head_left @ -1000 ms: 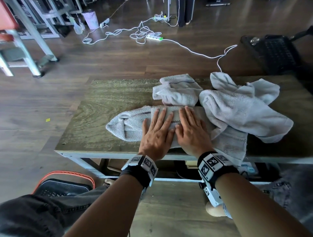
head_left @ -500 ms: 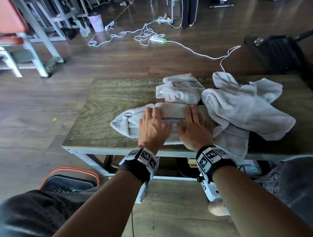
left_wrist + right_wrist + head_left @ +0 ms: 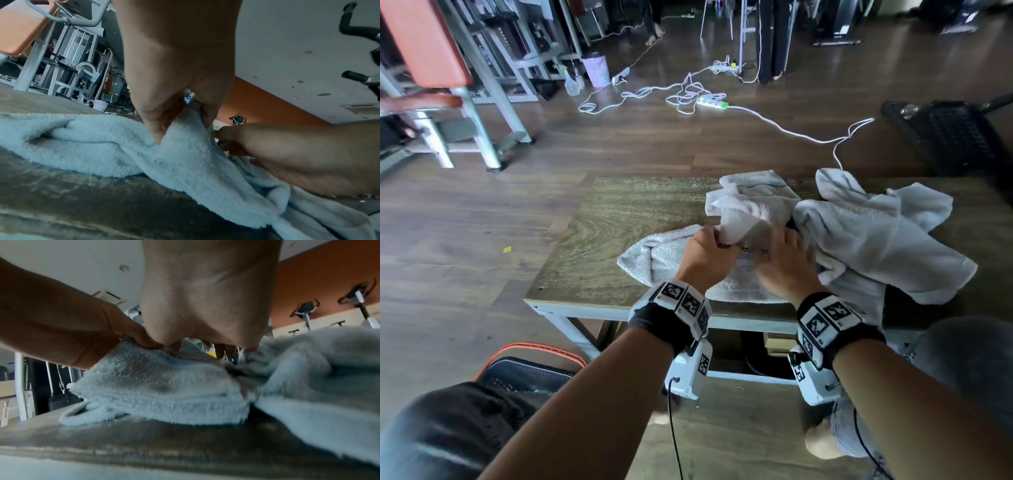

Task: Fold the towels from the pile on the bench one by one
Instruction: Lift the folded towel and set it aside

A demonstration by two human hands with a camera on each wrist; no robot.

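Observation:
A light grey towel (image 3: 654, 257) with a checked black stripe lies partly folded near the front edge of the wooden bench (image 3: 602, 222). My left hand (image 3: 709, 246) pinches its striped far edge and lifts it a little; the left wrist view shows thumb and fingers of that hand (image 3: 183, 129) closed on the fold of the towel (image 3: 92, 142). My right hand (image 3: 777, 246) holds the same edge just to the right, and in the right wrist view that hand (image 3: 195, 347) curls over the towel (image 3: 164, 386). Its fingertips are hidden behind the cloth.
A crumpled towel (image 3: 753, 202) and a bigger one (image 3: 869, 240) lie right behind and to the right of my hands, the bigger one hanging over the front edge. On the floor are a white cable with power strip (image 3: 712, 101), a black basket (image 3: 527, 373) and gym frames (image 3: 479, 113).
Both hands lay flat, pressing the towel; now they have slid to its far striped edge and taken hold of it. The head view has tilted up.

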